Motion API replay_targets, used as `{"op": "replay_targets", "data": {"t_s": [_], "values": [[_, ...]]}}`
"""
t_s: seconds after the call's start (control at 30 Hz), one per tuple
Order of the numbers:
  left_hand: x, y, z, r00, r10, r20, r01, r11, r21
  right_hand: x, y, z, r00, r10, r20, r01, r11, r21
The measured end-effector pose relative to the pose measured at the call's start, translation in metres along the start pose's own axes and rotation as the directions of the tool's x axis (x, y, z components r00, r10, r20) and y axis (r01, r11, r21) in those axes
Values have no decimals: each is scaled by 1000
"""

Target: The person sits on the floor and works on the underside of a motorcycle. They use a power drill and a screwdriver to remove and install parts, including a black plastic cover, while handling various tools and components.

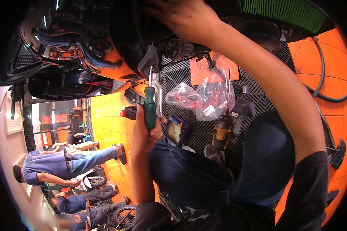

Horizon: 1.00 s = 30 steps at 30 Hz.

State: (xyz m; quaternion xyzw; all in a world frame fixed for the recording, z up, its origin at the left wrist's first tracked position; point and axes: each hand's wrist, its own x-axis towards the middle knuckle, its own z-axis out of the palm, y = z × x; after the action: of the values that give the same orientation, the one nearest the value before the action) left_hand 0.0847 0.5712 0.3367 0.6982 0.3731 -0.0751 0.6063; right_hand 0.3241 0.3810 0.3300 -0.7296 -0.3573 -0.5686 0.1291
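Observation:
My left hand (150,129) is closed round the green handle of a screwdriver (150,109), held upright with its metal shaft pointing toward a dark bracket (146,61) on the glossy black bodywork (65,38). A silver metal piece (158,96) stands beside the screwdriver. My right hand (181,17) reaches up to the dark underside of the bodywork; its fingertips are lost in shadow. Below lie a clear plastic bag (206,98) with red contents and a yellow-black power driver (222,131) with a long bit.
I sit on black grid matting (258,81) over orange tiles (308,65). A blue item (175,131) and a dark bottle (129,113) lie nearby. A hose (320,73) curves at the right. Several people (50,173) and motorbike wheels (123,217) are at the left.

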Motion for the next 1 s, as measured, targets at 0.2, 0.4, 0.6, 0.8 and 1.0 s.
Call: {"op": "replay_targets", "data": {"t_s": [0.2, 0.4, 0.6, 0.8, 1.0], "values": [[-9, -3, 6, 976, 213, 39, -215, 975, 62, -1, 0, 2, 1000, 7, -16, -6, 999, 42], [-4, -1, 13, 936, 335, -111, -296, 916, 270, 1, -2, -4, 1000, -1, -17, 1, 1000, 2], [4, -12, 17, 851, 484, -202, -447, 871, 206, 18, -12, -37, 968, 174, 179, -215, 944, 249], [0, -18, -9, 912, 354, 209, -259, 889, -378, 10, -47, -87, 807, -59, 587, -347, 757, 553], [-9, -22, -11, 887, 390, 247, -304, 896, -323, 1, -133, -64, 934, -207, 292, -117, 595, 795]]}}
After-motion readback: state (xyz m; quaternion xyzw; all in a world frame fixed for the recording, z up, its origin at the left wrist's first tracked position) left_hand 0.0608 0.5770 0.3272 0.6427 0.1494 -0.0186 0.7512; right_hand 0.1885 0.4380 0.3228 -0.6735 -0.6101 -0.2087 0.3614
